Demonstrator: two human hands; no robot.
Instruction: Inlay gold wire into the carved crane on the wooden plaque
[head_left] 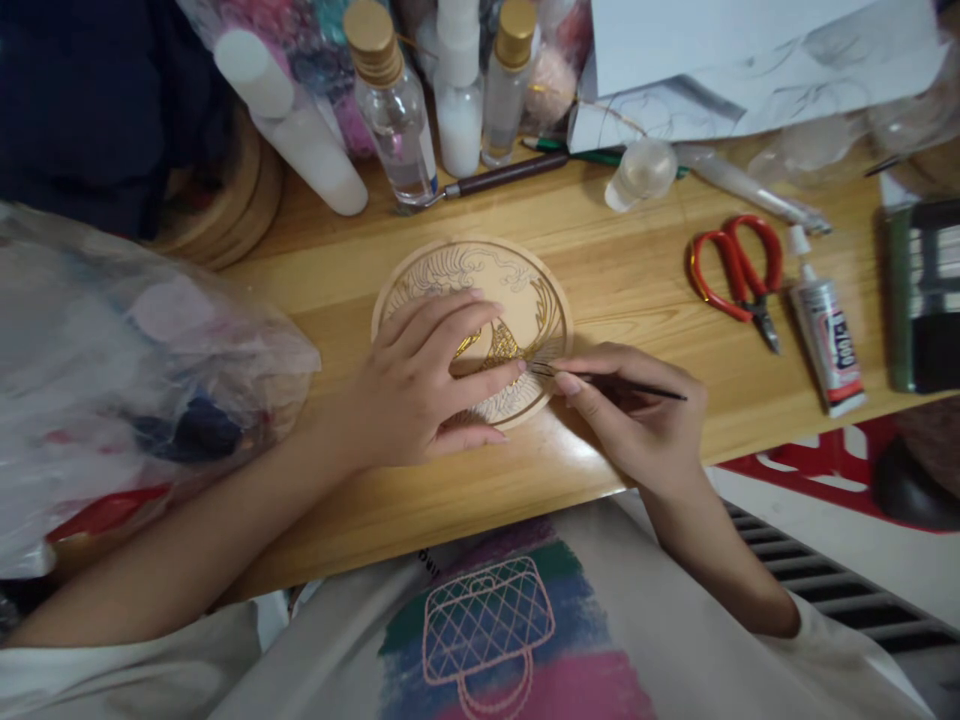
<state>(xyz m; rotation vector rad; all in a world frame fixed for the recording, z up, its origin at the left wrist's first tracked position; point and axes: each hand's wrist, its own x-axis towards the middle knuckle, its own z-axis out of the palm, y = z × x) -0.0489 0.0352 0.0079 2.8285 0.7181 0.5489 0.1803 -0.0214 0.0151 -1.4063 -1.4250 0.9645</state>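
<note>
A round wooden plaque with a raised rim lies on the table, printed with fine line patterns of waves and clouds. Gold wire forms part of the design, including a scale-like lattice near the middle. My left hand rests flat across the plaque's left side, fingers spread, hiding much of it. Its index fingertip touches the plaque close to the tool's tip. Between the thumb and fingers of my right hand are slim dark tweezers, their tips at the plaque's right part. Whether they grip any wire is too small to tell.
Red-handled cutters and a glue tube lie to the right. Bottles, a dark-handled tool and a small clear jar line the back, near papers. A plastic bag covers the left.
</note>
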